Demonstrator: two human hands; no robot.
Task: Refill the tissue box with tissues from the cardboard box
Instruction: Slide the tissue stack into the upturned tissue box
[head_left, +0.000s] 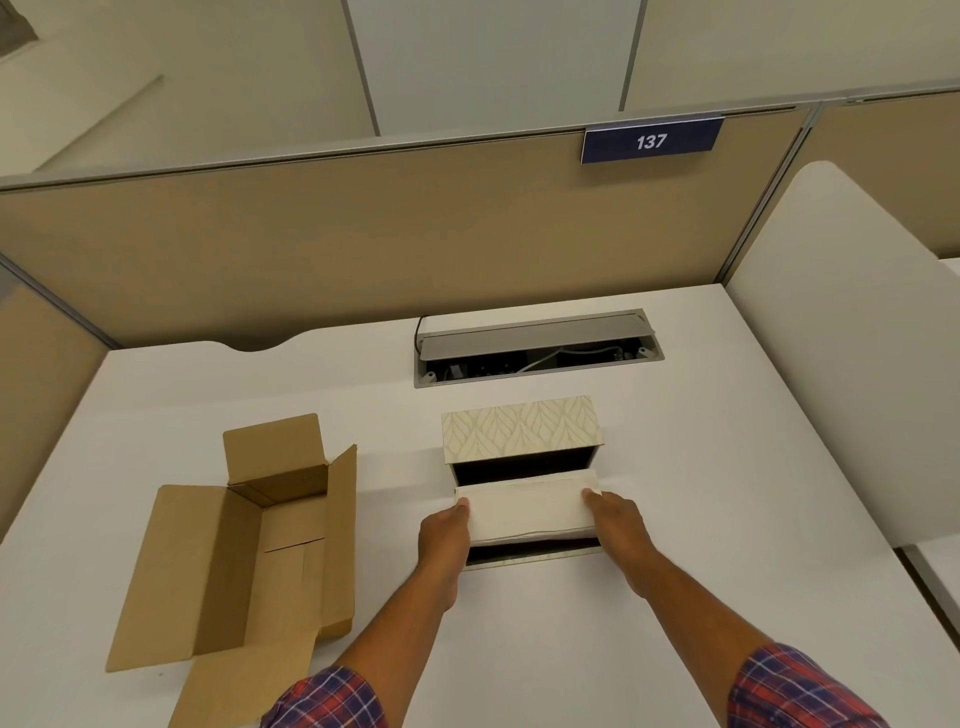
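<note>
A white stack of tissues (527, 506) is held over the open tissue box (519, 470), whose leaf-patterned lid (519, 427) stands tipped back. My left hand (442, 535) grips the stack's left end and my right hand (615, 517) grips its right end. The dark inside of the box shows behind and in front of the stack. The brown cardboard box (244, 551) lies open to the left with its flaps spread; no tissues show inside it.
A white desk (675, 467) carries everything. An open cable hatch (535, 348) with wires sits just behind the tissue box. Beige partition walls (363, 234) close the back and left; a sign reads 137 (651, 140). A white divider (841, 338) rises at the right.
</note>
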